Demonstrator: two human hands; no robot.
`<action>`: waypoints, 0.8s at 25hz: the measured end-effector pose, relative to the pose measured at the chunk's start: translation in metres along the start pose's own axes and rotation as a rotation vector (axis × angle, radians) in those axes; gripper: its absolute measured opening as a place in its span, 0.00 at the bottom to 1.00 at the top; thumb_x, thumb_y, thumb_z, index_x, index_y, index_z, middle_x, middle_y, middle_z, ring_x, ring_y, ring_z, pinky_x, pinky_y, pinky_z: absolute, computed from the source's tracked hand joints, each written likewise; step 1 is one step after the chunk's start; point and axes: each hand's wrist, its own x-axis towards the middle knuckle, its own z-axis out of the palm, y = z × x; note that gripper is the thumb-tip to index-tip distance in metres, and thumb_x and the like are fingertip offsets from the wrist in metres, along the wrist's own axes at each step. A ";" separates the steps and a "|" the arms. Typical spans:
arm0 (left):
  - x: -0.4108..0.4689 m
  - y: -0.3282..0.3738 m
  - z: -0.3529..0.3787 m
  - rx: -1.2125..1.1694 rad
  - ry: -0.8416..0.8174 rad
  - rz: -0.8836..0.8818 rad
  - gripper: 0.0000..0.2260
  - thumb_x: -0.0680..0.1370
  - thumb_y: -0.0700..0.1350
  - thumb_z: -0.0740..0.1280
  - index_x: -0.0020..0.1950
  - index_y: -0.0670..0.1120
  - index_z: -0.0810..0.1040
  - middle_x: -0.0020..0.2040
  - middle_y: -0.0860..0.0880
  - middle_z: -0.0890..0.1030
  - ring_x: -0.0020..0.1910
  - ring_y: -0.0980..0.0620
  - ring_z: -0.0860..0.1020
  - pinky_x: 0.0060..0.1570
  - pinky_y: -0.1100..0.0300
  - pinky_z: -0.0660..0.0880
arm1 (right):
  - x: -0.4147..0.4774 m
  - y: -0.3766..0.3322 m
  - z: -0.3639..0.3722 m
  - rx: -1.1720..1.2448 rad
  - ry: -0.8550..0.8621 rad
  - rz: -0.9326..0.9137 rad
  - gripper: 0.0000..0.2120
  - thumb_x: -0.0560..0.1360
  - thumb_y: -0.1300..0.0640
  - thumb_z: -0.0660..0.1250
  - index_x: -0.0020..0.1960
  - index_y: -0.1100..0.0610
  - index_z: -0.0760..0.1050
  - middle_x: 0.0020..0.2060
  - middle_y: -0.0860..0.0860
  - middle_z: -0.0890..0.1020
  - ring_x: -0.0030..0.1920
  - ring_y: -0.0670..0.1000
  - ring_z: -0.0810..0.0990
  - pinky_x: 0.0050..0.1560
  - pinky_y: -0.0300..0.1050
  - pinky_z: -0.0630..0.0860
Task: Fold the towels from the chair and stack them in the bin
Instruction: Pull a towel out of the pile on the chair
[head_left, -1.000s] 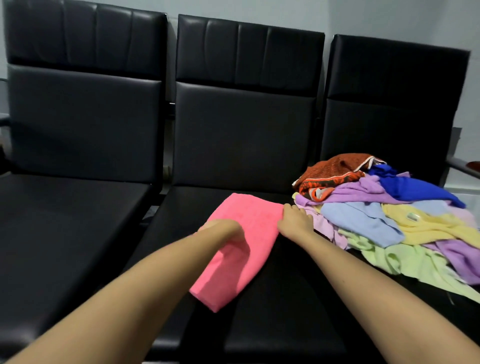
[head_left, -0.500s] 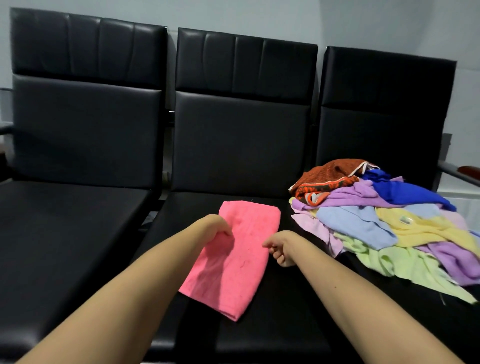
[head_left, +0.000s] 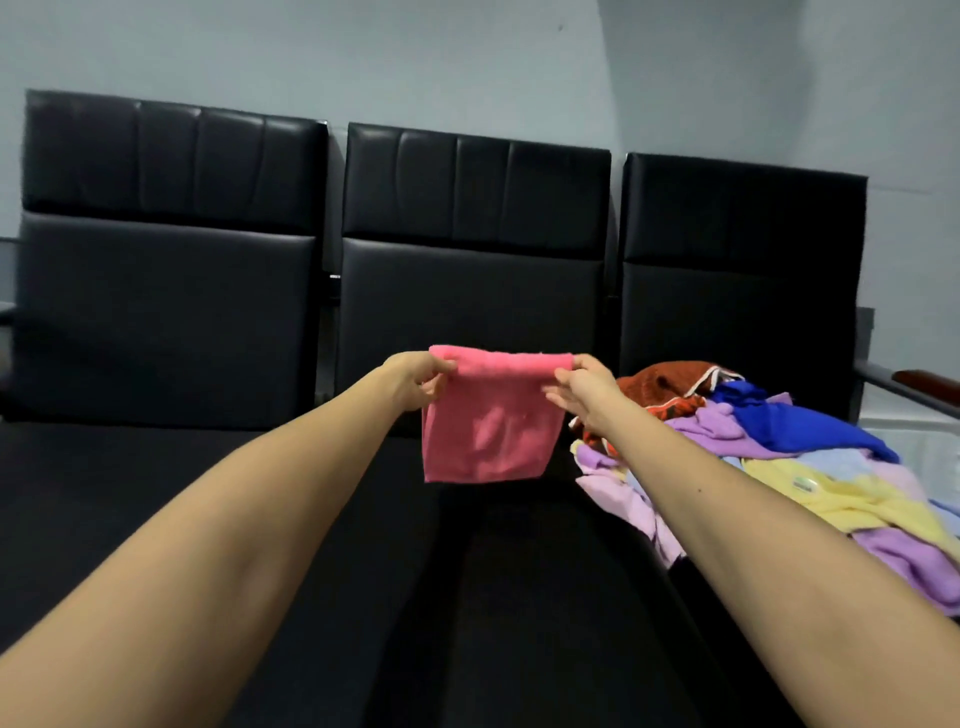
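Three black padded chairs stand side by side against a pale wall (head_left: 467, 62), the left chair (head_left: 166, 312), the middle chair (head_left: 472, 312) and the right chair (head_left: 743, 291) with their backs nearly touching. On the right chair's seat lies a loose pile of towels (head_left: 810, 483), spilling toward the middle seat: a rust-orange one (head_left: 665, 382) at the back, a deep blue one (head_left: 789, 421) beside it, lilac and yellow ones nearer the camera. In front of the middle chair's back, clear of the seat, hangs a pink towel (head_left: 488, 426), folded over and stretched level along its top edge. The left hand (head_left: 415, 382) pinches its upper left corner between thumb and curled fingers; the right hand (head_left: 584, 387) pinches the upper right corner the same way, its other fingers loosely spread below.
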 end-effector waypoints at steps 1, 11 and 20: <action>0.000 0.007 0.002 -0.053 -0.030 0.084 0.08 0.76 0.31 0.64 0.41 0.42 0.73 0.39 0.47 0.74 0.36 0.54 0.73 0.33 0.65 0.77 | 0.003 -0.008 0.000 0.021 -0.001 -0.091 0.12 0.79 0.69 0.55 0.41 0.56 0.68 0.38 0.54 0.76 0.40 0.50 0.79 0.50 0.44 0.78; -0.026 -0.090 -0.051 0.968 -0.287 -0.400 0.06 0.78 0.37 0.62 0.42 0.42 0.74 0.37 0.49 0.79 0.34 0.57 0.77 0.43 0.65 0.77 | -0.035 0.089 -0.044 -0.762 -0.493 0.576 0.06 0.79 0.64 0.60 0.43 0.57 0.71 0.40 0.52 0.77 0.39 0.47 0.76 0.36 0.39 0.77; -0.031 -0.114 -0.045 0.685 0.003 -0.513 0.19 0.79 0.52 0.64 0.65 0.42 0.70 0.53 0.46 0.75 0.49 0.48 0.74 0.44 0.57 0.72 | -0.044 0.112 -0.028 -0.483 -0.225 0.702 0.12 0.80 0.53 0.60 0.57 0.61 0.66 0.42 0.56 0.72 0.40 0.52 0.73 0.41 0.49 0.74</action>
